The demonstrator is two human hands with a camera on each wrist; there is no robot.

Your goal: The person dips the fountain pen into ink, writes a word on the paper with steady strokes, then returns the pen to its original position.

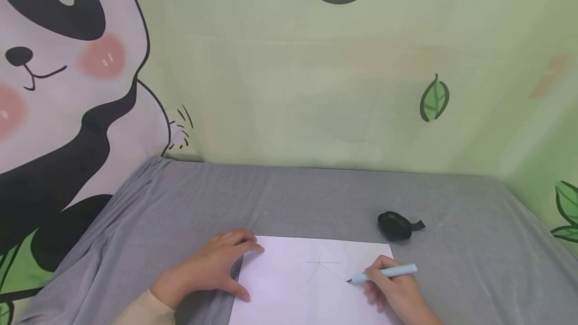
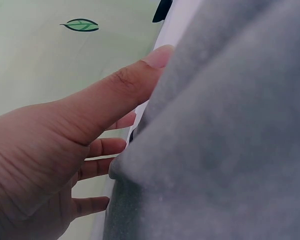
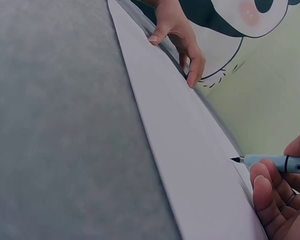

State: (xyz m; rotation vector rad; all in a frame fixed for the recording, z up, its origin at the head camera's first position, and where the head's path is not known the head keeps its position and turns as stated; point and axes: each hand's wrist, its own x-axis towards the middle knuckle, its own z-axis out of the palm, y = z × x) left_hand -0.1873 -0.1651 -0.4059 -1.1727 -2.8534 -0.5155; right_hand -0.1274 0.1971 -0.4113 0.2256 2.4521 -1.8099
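A sheet of white paper (image 1: 280, 290) lies on the grey cloth, with thin dark strokes on its upper middle: a short upright line, a crossbar and two slanting lines. My right hand (image 1: 393, 285) pinches a light blue pen (image 1: 397, 270), its dark nib at the lower end of the right slanting stroke. In the right wrist view the pen (image 3: 272, 162) shows its pointed nib at the paper. My left hand (image 1: 212, 265) rests at the paper's left edge, thumb and fingers spread, fingertips on the sheet. The left wrist view shows that thumb (image 2: 125, 85) stretched out.
Beyond the paper's upper right corner sits a small black object (image 1: 395, 225) with a short strap or tab. Grey cloth (image 1: 280, 194) covers the table. Behind it hangs a green backdrop (image 1: 271, 89) with a panda and leaves printed on it.
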